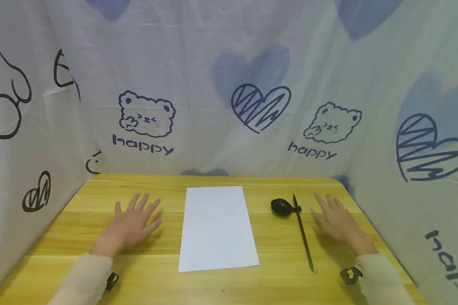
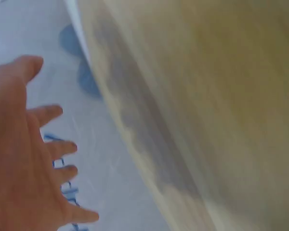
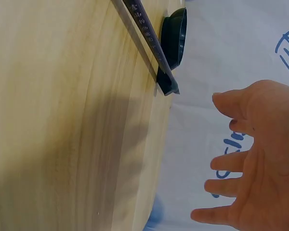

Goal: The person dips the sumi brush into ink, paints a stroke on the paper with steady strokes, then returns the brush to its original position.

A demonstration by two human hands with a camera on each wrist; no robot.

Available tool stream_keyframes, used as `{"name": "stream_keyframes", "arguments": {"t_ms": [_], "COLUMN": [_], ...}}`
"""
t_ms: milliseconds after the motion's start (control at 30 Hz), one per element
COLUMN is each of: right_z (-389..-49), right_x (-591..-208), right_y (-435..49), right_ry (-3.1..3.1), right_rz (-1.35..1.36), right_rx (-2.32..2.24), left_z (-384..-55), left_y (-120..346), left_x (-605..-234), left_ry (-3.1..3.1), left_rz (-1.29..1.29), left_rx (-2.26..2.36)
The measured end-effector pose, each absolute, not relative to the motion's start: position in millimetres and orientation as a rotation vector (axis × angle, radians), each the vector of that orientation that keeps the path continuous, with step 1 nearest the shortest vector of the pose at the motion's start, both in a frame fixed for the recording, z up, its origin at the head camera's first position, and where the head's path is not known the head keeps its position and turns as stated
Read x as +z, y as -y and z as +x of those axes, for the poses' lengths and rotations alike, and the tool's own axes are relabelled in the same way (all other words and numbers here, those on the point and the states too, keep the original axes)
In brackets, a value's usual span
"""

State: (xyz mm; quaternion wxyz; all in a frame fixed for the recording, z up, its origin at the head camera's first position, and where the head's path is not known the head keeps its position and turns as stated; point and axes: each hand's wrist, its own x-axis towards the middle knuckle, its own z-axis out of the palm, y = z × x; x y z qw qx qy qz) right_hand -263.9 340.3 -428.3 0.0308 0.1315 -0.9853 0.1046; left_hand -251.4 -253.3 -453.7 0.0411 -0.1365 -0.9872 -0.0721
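A blank white sheet of paper (image 1: 218, 228) lies on the wooden table between the two hands. To its right is a small black dish (image 1: 281, 207) with a brush rest at its side, and a dark writing brush (image 1: 303, 237) leans there, tip toward the back. My left hand (image 1: 131, 224) is held over the table left of the paper, fingers spread and holding nothing. On the other side my right hand (image 1: 337, 220), its fingers straight and apart, hovers just right of the brush. In the right wrist view the brush (image 3: 147, 31) and dish (image 3: 173, 38) show beyond the bare palm.
The yellow wooden table (image 1: 145, 275) ends at a back edge against a white curtain (image 1: 206, 97) printed with hearts and bears. Curtain also hangs along both sides. A dark wrist device (image 1: 351, 275) sits at the right sleeve, another device (image 1: 112, 281) at the left.
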Motion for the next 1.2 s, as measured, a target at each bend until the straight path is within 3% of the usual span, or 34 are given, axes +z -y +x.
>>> {"name": "stream_keyframes", "arguments": {"t_ms": [467,933,1200], "right_z": [-264.3,-272.1,-278.2], "right_x": [-427.4,-442.1,-454.9], "right_y": [-338.0,-325.3,-320.5], "right_ry": [2.908,2.676,2.661], "right_rz": [0.579,0.936,0.981], "right_rx": [0.308,0.192,0.163], "left_z": [-271.5,-283.0,-284.8], "left_y": [215.6,199.7,196.5], "left_x": [-462.4,-460.8,-462.6], "left_ry": [2.989,3.188,3.238], "left_rz": [-0.713,-0.712,-0.713], "left_rx": [-0.270,-0.244,-0.223]}}
